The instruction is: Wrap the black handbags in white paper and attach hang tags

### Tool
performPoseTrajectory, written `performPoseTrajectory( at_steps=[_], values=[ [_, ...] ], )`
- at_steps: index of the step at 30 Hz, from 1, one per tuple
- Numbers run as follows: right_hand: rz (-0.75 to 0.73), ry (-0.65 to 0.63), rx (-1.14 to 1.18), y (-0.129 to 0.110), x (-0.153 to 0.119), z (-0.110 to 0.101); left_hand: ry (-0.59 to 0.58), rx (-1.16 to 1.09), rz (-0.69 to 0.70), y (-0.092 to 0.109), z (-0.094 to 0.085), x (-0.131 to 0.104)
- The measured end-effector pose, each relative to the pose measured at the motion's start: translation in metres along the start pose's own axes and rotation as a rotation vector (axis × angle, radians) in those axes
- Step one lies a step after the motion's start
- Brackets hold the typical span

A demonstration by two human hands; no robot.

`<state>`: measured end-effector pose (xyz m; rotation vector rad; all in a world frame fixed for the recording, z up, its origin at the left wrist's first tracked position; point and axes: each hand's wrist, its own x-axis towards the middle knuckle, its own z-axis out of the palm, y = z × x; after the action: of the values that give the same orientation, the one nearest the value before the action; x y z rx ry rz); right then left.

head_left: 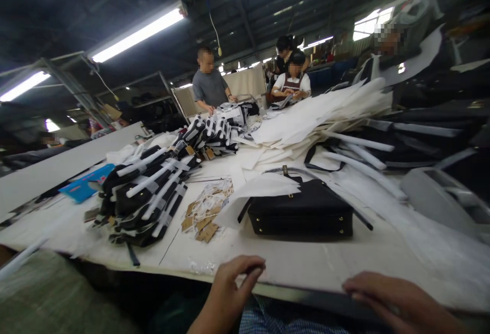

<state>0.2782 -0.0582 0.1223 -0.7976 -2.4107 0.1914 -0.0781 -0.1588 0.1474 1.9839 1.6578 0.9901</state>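
Your left hand has thumb and forefinger tips pressed together, though whether they pinch anything cannot be told, nor whether your blurred right hand does. Just beyond lies the black handbag, probably light, stiff and smooth, best taken by both ends. Bare tabletop reaches the near edge, between cardboard tags leftward and white wrapping rightward.

The table carries bags, tags and sheets.
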Motion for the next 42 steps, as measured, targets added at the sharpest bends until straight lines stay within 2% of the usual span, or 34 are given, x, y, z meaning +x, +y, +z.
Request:
performPoseTrajectory(
  at_steps=[2, 4, 6, 9, 12, 17, 21, 27, 30, 36, 40, 42],
  values=[
    [-0.050, 0.051, -0.023, 0.012, 0.022, -0.013, 0.099, 0.145, 0.185, 0.007, -0.004, 0.029],
    [-0.092, 0.098, -0.108, 0.028, 0.050, -0.021, 0.093, 0.219, 0.257, 0.010, -0.003, 0.060],
    [-0.150, 0.042, -0.180, 0.044, 0.075, -0.020, 0.052, 0.280, 0.299, 0.010, 0.002, 0.088],
    [-0.193, -0.087, -0.233, 0.059, 0.103, -0.008, -0.038, 0.389, 0.354, 0.006, 0.010, 0.121],
    [-0.197, -0.172, -0.259, 0.064, 0.119, 0.004, -0.133, 0.477, 0.390, 0.001, 0.013, 0.142],
    [-0.212, -0.229, -0.251, 0.067, 0.135, 0.004, -0.230, 0.537, 0.424, -0.009, 0.013, 0.160],
    [-0.237, -0.244, -0.271, 0.077, 0.131, 0.017, -0.225, 0.559, 0.443, -0.018, 0.023, 0.159],
    [-0.281, -0.156, -0.336, 0.092, 0.091, 0.066, -0.160, 0.572, 0.446, -0.046, 0.058, 0.133],
    [-0.266, -0.128, -0.317, 0.095, 0.079, 0.076, -0.109, 0.562, 0.423, -0.054, 0.068, 0.124],
    [-0.301, -0.173, -0.236, 0.090, 0.065, 0.072, -0.122, 0.515, 0.442, -0.044, 0.064, 0.104],
    [-0.245, -0.259, -0.098, 0.078, 0.050, 0.059, -0.179, 0.438, 0.328, -0.033, 0.063, 0.080],
    [-0.183, -0.303, -0.040, 0.074, 0.051, 0.047, -0.211, 0.427, 0.267, -0.029, 0.064, 0.072]
  ],
)
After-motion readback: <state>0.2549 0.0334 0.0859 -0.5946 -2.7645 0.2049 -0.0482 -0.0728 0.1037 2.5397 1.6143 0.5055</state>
